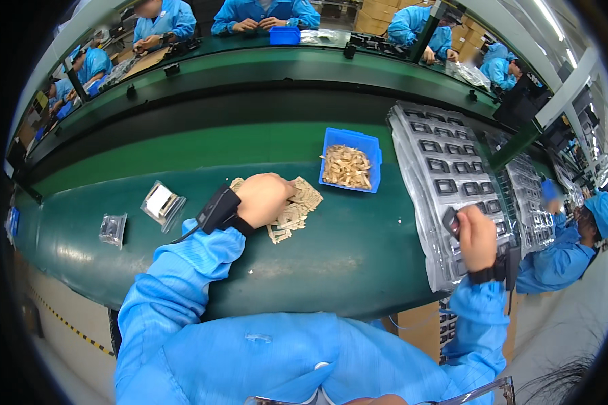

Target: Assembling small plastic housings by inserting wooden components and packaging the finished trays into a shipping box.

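Observation:
My left hand [267, 198] is over a loose pile of small flat tan pieces [296, 214] on the green table. Its fingers curl down into the pile, closed, and their tips are hidden, so what they pinch does not show. At the right, my right hand [477, 237] grips a small black rectangular part [450, 220] between thumb and fingers. That hand is above a clear plastic tray [419, 196], whose pockets hold rows of similar black frame-shaped parts. Both wrists wear black strapped devices.
A blue bin [378, 169] of golden-tan strips stands beyond the pile. Two clear bags, one with a white label [161, 202] and a smaller one [113, 229], lie at the left. More trays [530, 202] and a co-worker [564, 246] are at the right. Several people work across the line.

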`<state>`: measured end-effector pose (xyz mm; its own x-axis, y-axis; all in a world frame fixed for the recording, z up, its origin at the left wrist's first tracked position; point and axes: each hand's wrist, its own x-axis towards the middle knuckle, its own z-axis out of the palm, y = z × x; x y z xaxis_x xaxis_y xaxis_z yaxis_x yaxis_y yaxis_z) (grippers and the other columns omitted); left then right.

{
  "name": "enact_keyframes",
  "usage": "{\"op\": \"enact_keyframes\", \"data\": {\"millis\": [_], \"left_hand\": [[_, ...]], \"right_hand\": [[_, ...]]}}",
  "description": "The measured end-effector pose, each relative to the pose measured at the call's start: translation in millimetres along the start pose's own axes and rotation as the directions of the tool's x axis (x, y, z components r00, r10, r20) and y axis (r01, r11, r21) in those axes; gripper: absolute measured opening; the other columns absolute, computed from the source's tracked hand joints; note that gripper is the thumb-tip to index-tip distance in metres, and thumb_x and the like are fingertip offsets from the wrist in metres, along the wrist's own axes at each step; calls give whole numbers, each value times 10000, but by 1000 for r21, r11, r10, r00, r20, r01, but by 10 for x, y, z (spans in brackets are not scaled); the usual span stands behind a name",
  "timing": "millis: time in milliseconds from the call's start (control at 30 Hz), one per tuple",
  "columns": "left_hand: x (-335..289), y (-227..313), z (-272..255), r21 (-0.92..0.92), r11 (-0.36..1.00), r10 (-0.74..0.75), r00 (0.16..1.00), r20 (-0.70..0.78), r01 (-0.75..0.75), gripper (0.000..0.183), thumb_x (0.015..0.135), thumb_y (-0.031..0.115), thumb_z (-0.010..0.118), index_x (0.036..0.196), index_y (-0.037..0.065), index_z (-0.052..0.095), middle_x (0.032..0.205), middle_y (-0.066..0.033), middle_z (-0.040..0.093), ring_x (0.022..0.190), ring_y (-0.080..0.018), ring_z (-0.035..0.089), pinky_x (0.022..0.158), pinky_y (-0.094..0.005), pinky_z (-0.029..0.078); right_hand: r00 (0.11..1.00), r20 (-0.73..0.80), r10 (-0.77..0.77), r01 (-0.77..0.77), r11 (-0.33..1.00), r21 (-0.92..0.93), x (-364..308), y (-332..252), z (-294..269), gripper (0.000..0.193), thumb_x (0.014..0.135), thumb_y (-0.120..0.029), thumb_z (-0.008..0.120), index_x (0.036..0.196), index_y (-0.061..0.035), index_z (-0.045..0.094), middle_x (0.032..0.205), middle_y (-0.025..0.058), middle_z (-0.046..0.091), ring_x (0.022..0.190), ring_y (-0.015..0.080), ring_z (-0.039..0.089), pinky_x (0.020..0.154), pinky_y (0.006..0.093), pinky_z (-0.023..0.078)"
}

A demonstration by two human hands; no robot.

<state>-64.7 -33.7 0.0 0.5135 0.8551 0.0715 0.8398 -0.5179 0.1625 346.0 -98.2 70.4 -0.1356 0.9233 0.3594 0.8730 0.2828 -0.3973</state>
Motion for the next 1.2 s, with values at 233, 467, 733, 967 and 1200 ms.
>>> {"op": "enact_keyframes", "data": {"millis": [233,467,733,967,1200], "left_hand": [[10,-34,-21,85,996,18,998,53,-23,185,827,72,590,951,14,715,1018,-140,716,951,-318,679,835,-429,555],[-83,220,-330,49,949,283,773,-568,-311,307,742,55,729,1048,70,711,994,-83,704,829,-264,673,697,-360,563],[290,635,-263,47,838,443,628,-640,-543,308,722,23,705,1029,37,715,928,-83,678,808,-267,672,706,-339,565],[404,714,-17,-132,933,166,726,-668,-334,188,761,60,760,942,41,712,925,-94,711,837,-263,700,707,-347,573],[370,713,71,60,949,283,749,-599,-310,216,764,94,746,945,4,668,939,-118,697,838,-258,691,700,-333,577]], "right_hand": [[948,28,-317,313,944,104,-294,-822,1167,118,807,-86,704,778,-37,600,828,123,553,807,330,545,720,416,467],[944,-74,-321,328,890,316,53,-1012,1303,216,856,-129,716,1032,-9,682,900,87,650,850,284,639,752,353,519],[940,331,88,-334,20,942,484,-928,1337,221,987,-106,580,1108,66,648,973,140,710,804,185,703,714,281,586],[923,343,176,-349,3,937,436,-916,1543,219,994,-93,562,1107,59,672,1000,120,709,836,165,699,726,266,586],[917,338,209,-379,202,903,371,-916,1648,123,978,-82,598,994,6,682,889,54,701,756,92,664,677,245,576]]}}
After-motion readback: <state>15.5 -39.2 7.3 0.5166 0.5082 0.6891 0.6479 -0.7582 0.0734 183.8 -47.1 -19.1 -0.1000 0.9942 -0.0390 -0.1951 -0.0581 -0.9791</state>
